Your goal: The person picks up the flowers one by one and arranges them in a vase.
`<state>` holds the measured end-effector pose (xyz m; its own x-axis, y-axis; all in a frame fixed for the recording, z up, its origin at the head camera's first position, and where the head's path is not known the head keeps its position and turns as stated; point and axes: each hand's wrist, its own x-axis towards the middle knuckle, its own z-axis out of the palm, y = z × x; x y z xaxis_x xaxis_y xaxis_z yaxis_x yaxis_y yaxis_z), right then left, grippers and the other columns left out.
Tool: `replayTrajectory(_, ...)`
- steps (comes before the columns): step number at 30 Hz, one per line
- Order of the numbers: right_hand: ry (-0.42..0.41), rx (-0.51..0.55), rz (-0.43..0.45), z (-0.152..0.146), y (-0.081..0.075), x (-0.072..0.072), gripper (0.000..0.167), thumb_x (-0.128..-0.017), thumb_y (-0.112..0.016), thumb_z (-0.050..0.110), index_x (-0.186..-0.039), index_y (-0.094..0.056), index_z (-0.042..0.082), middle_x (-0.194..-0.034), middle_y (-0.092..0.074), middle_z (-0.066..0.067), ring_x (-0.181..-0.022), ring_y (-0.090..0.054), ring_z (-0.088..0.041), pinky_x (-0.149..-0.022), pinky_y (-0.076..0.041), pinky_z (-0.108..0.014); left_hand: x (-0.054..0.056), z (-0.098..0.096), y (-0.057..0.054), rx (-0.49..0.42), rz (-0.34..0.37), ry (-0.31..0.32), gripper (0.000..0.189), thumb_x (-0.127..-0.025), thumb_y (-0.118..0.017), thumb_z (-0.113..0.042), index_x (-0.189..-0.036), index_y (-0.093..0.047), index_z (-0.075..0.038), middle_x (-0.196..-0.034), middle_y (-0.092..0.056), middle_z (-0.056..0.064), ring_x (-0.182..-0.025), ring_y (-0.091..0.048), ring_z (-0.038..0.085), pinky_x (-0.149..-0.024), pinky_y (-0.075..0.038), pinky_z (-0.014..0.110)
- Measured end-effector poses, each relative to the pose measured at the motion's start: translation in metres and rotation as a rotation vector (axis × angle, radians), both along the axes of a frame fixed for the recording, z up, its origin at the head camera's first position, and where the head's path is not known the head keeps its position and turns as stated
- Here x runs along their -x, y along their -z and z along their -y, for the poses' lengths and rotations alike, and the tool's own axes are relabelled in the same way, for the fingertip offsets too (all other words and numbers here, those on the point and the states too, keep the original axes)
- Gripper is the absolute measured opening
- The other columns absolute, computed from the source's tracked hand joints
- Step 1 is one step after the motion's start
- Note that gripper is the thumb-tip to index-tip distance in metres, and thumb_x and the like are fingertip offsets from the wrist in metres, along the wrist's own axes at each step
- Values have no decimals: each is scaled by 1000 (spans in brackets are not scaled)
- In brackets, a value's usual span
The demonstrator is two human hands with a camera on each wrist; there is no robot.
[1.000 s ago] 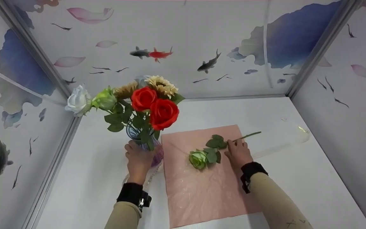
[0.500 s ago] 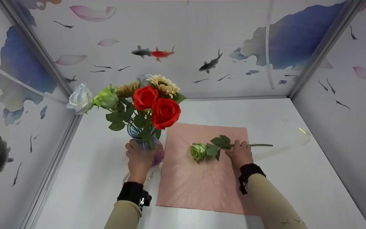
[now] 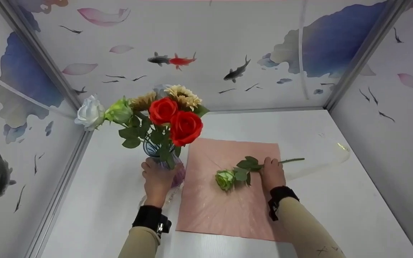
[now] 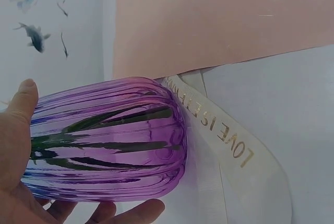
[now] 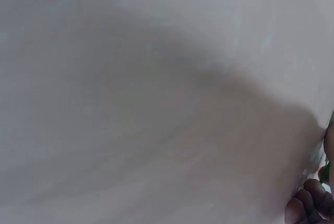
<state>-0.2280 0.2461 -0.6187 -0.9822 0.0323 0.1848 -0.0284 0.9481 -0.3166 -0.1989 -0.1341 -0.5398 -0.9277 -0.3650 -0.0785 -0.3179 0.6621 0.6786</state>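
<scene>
In the head view my left hand [image 3: 158,179] grips a ribbed glass vase [image 3: 179,175], blue above and purple below. The left wrist view shows the thumb on one side of the vase [image 4: 120,140] and fingers on the other, with green stems inside. Red roses [image 3: 186,128], a white rose [image 3: 90,113], a green rose [image 3: 119,110] and pale yellow flowers [image 3: 183,96] rise from it. My right hand [image 3: 273,172] pinches the stem of a single green rose [image 3: 224,180], its bloom pointing left over pink wrapping paper [image 3: 210,215]. In the right wrist view, fingers [image 5: 308,203] show only at the lower right.
A cream ribbon [image 4: 235,151] with gold lettering lies beside the vase base. Another pale, sheer ribbon [image 3: 317,167] stretches across the white table [image 3: 353,211] at right. Printed walls [image 3: 206,32] enclose the table at the back and sides.
The pink paper has turned clockwise and shifted away from me. My right hand has moved slightly right with the green rose, whose stem swung level and then tilted back a little. The left hand stays put.
</scene>
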Motion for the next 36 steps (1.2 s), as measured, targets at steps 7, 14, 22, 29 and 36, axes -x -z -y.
replayTrajectory(7,-49,-39,-30,-1,-4,-1,18,-100,-60,1,-112,-52,-8,-101,-58,-30,-88,-60,-47,-74,-54,-54,1,-1,-1,-9,18,-1,106,-81,-76,-60,-144,-22,6,-133,-33,28,-117,-43,43,-91,-53,66)
replayTrajectory(14,-106,-9,-174,-2,-24,6,10,-100,-57,-4,-109,-54,-3,-91,-61,-26,-77,-62,-43,-65,-53,-52,0,-1,0,-14,5,-5,105,-83,-76,-58,-145,-22,6,-132,-34,27,-115,-44,43,-89,-54,65)
replayTrajectory(22,-156,32,-363,-2,-54,17,12,-98,-66,7,-101,-56,0,-80,-62,-20,-67,-61,-37,-59,-50,-49,1,0,-1,-32,42,-7,113,-80,-76,-62,-149,-16,5,-135,-30,26,-117,-42,42,-91,-53,64)
replayTrajectory(29,-154,81,-387,8,-76,16,14,-98,-68,13,-101,-59,2,-81,-65,-18,-69,-64,-34,-58,-52,-48,0,1,0,-30,12,-18,107,-81,-77,-60,-145,-21,6,-132,-31,25,-116,-43,43,-89,-53,66)
replayTrajectory(36,-244,68,-510,24,-88,11,16,-96,-71,14,-104,-63,2,-83,-69,-16,-70,-67,-31,-59,-55,-44,-1,1,-1,-25,27,-17,109,-82,-75,-61,-147,-20,6,-134,-31,26,-118,-44,44,-90,-52,66)
